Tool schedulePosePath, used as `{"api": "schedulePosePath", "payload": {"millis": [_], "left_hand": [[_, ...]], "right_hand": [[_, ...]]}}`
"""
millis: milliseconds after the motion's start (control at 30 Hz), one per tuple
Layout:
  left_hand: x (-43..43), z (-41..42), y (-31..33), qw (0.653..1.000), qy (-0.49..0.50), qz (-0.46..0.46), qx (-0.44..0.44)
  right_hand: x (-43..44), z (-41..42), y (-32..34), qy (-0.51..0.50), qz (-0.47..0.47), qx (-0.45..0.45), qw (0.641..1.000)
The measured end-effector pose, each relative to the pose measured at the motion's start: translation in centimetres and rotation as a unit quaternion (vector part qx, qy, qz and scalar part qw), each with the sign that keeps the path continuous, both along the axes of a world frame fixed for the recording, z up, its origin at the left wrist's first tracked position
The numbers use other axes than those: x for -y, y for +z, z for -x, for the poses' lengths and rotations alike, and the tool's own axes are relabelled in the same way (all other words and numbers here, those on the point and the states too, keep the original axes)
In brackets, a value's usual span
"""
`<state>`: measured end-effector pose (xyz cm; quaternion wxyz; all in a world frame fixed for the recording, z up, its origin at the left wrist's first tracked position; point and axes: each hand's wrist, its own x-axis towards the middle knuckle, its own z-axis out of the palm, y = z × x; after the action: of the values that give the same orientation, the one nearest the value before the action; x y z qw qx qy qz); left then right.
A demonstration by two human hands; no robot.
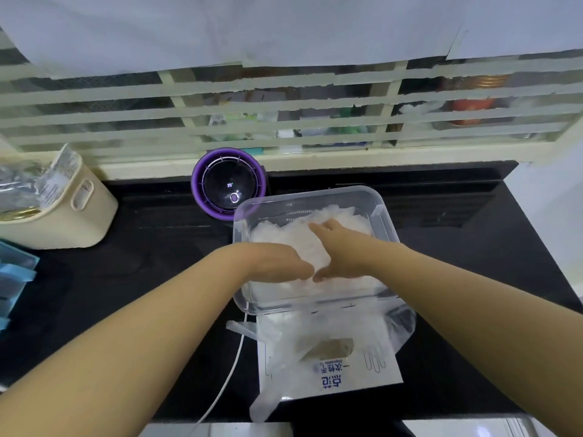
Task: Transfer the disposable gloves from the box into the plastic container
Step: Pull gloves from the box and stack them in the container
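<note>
A clear plastic container (383, 222) stands on the black counter, filled with a pile of thin translucent disposable gloves (284, 234). Both my hands lie flat on that pile, fingers straight. My left hand (277, 261) presses the near left part, and my right hand (339, 249) reaches across the middle. Just in front of the container lies the white glove box (356, 376) with blue print and an oval opening. A few loose gloves (271, 395) trail from it toward the counter's front edge.
A purple round device (228, 184) with a lit display stands behind the container, its white cable (227, 383) running forward on the left. A cream bin (63, 212) with foil packets sits far left. A barred window runs along the back.
</note>
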<state>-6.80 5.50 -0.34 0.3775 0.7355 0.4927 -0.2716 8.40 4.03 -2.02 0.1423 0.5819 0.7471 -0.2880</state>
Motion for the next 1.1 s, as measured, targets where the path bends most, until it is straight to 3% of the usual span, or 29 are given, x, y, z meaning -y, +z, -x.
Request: {"api": "schedulePosePath", "payload": {"millis": [100,200,300,500,633,700,767,833,900,1000,1100], "left_hand": [[0.3,-0.4,-0.8,0.997,-0.027,-0.067,-0.034],[1.1,-0.7,-2.7,0.967,-0.129,-0.189,-0.113],[1.0,-0.9,-4.2,0.941,-0.167,-0.232,-0.183],[1.1,-1.1,-5.0,0.918,-0.18,-0.265,-0.232],[1.9,-0.1,-1.8,0.925,-0.168,-0.298,-0.164],[2.5,0.8,-0.2,0.917,-0.152,-0.356,-0.094],[3.9,1.8,0.9,0.896,-0.108,-0.427,0.047],[6.1,2.5,1.7,0.853,-0.104,-0.465,0.214],[8.2,2.9,1.5,0.823,-0.153,-0.459,0.297],[10.7,2.8,-0.3,0.814,-0.241,-0.423,0.316],[11.9,3.1,-3.3,0.807,-0.292,-0.422,0.292]], "right_hand": [[0.4,-0.3,-1.7,0.006,0.042,0.058,0.997],[0.5,0.3,-2.5,0.017,0.068,0.109,0.992],[0.4,0.7,-2.4,0.04,0.073,0.14,0.987],[0.7,-0.4,-0.8,0.031,0.054,0.063,0.996],[3.2,-2.1,3.3,0.008,-0.116,-0.063,0.991],[5.1,-2.6,5.4,-0.012,-0.138,-0.135,0.981],[7.7,-2.9,6.8,-0.01,-0.108,-0.165,0.98],[10.0,-3.1,6.8,0.008,-0.089,-0.133,0.987],[11.4,-3.0,5.7,0.048,-0.127,-0.041,0.99],[12.5,-2.7,3.7,0.088,-0.217,0.061,0.97],[13.0,-3.0,2.5,0.059,-0.257,0.057,0.963]]}}
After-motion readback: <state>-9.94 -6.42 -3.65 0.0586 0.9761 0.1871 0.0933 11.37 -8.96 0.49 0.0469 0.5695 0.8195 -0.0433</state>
